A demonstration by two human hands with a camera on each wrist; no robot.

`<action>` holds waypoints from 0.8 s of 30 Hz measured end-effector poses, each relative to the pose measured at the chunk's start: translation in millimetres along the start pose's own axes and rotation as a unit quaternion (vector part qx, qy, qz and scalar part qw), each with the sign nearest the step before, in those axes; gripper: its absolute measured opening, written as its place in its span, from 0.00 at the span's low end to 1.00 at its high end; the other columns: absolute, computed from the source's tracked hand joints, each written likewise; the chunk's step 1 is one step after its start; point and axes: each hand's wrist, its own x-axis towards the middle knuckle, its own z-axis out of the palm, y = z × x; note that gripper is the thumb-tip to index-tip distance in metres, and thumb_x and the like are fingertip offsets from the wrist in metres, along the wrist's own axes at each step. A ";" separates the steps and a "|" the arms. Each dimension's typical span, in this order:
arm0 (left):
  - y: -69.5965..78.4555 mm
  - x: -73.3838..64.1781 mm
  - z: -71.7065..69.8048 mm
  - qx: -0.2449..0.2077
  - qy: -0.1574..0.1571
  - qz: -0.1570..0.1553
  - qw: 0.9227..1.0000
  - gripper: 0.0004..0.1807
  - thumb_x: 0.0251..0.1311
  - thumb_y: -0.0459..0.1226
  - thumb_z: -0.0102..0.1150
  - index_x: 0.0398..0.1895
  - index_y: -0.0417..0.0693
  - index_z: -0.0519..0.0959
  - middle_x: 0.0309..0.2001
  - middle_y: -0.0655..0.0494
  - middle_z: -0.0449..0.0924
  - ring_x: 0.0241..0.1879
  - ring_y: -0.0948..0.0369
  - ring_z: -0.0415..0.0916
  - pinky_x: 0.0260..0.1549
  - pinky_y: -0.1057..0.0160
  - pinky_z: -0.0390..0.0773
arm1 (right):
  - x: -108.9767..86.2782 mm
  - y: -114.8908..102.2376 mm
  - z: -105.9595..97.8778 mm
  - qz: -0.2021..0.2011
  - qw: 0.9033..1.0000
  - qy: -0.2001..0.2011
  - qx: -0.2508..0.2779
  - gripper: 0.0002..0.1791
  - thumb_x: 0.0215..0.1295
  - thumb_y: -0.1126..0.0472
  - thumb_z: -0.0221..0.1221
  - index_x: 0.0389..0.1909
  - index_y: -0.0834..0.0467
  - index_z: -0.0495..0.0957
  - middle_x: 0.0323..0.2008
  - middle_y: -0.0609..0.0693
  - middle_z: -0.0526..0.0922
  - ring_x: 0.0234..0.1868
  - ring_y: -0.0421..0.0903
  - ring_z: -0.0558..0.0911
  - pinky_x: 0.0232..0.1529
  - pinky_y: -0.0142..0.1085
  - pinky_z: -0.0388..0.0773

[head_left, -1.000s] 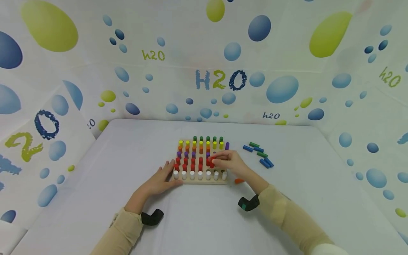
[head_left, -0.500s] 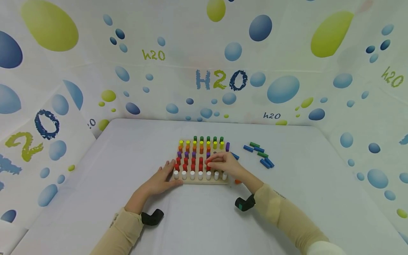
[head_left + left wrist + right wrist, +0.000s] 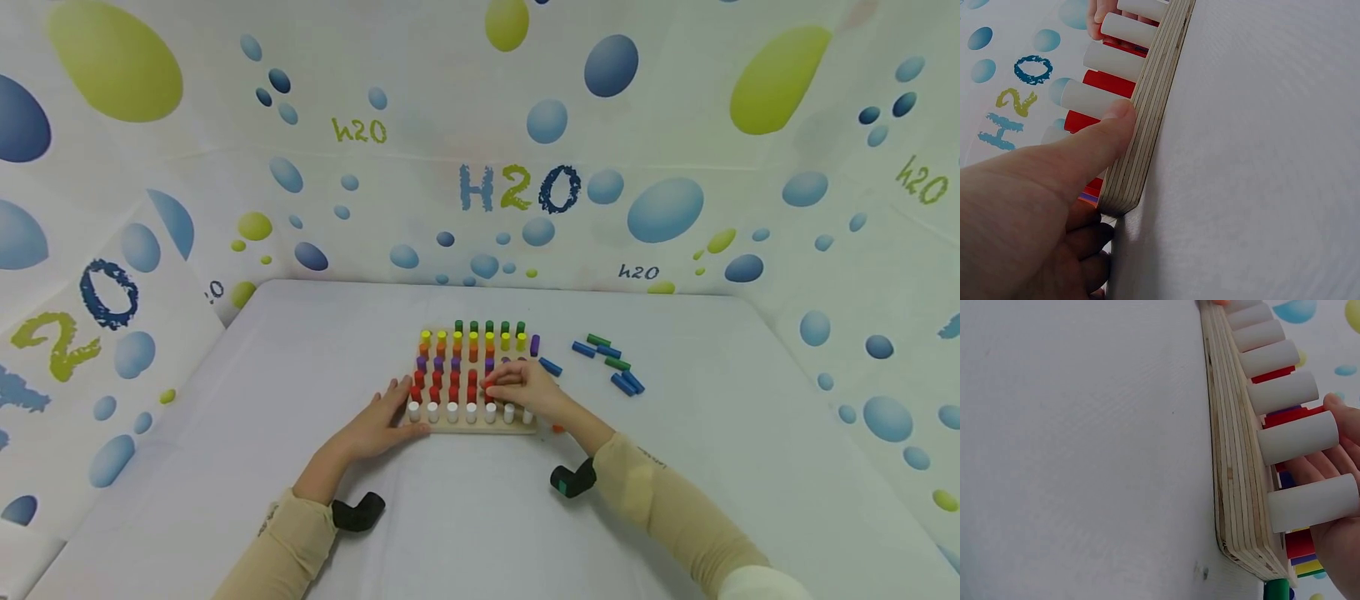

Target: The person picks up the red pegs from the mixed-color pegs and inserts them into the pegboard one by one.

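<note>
A wooden pegboard (image 3: 480, 431) holds rows of upright pegs: white in front, then red, purple, orange, yellow and green at the back. My left hand (image 3: 378, 425) rests against its front left corner, fingers spread along the left side. In the left wrist view the thumb (image 3: 1119, 119) presses on the front edge. Between thumb and fingertips my right hand (image 3: 536, 392) pinches a red peg (image 3: 488, 385), low among the red rows just behind the white pegs (image 3: 491, 412). The right wrist view shows these fingertips at the peg's upper end, partly hidden by white pegs (image 3: 1300, 437).
Right of the board lie several loose blue pegs (image 3: 583, 349) and green pegs (image 3: 618, 364). One blue peg (image 3: 551, 367) is close to the right hand. An orange peg (image 3: 558, 428) shows partly under the right wrist. A purple peg (image 3: 535, 343) is at the board's right edge.
My right hand has moved slightly left and lowered the red peg among the red rows. A blue peg by the hand has come into sight. The left hand stays in place.
</note>
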 end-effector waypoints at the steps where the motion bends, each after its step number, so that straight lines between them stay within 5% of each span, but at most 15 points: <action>1: 0.2 -0.1 -0.1 0.001 0.000 0.000 1.000 0.51 0.55 0.56 0.57 0.70 0.35 0.44 0.70 0.41 0.41 0.69 0.46 0.32 0.65 0.47 0.34 | -0.4 -0.6 0.2 0.000 1.000 0.001 -0.002 0.13 0.59 0.62 0.61 0.42 0.65 0.78 0.41 0.55 0.83 0.41 0.46 0.82 0.44 0.35 0.78; 10: 1.4 -1.1 -1.5 0.000 0.001 -0.001 1.000 0.51 0.55 0.55 0.57 0.70 0.35 0.44 0.70 0.40 0.41 0.69 0.46 0.32 0.65 0.47 0.34 | -15.1 -26.9 0.9 -0.013 0.999 -0.018 -0.023 0.11 0.60 0.67 0.58 0.41 0.70 0.77 0.41 0.60 0.82 0.41 0.47 0.81 0.45 0.35 0.78; 18: 0.3 0.4 -0.1 -0.005 -0.004 0.003 1.000 0.51 0.55 0.55 0.57 0.70 0.36 0.44 0.70 0.41 0.41 0.69 0.47 0.31 0.65 0.47 0.34 | -2.9 3.0 2.7 -0.010 0.999 -0.012 -0.037 0.12 0.59 0.63 0.61 0.41 0.65 0.78 0.41 0.57 0.82 0.42 0.47 0.81 0.46 0.34 0.77; 24: 2.3 0.0 0.3 -0.004 -0.004 -0.001 1.000 0.51 0.55 0.55 0.57 0.70 0.36 0.44 0.71 0.41 0.41 0.70 0.47 0.31 0.65 0.47 0.34 | -2.2 3.7 2.3 -0.005 0.998 0.004 -0.064 0.11 0.58 0.59 0.62 0.40 0.60 0.80 0.38 0.50 0.83 0.40 0.43 0.81 0.44 0.33 0.78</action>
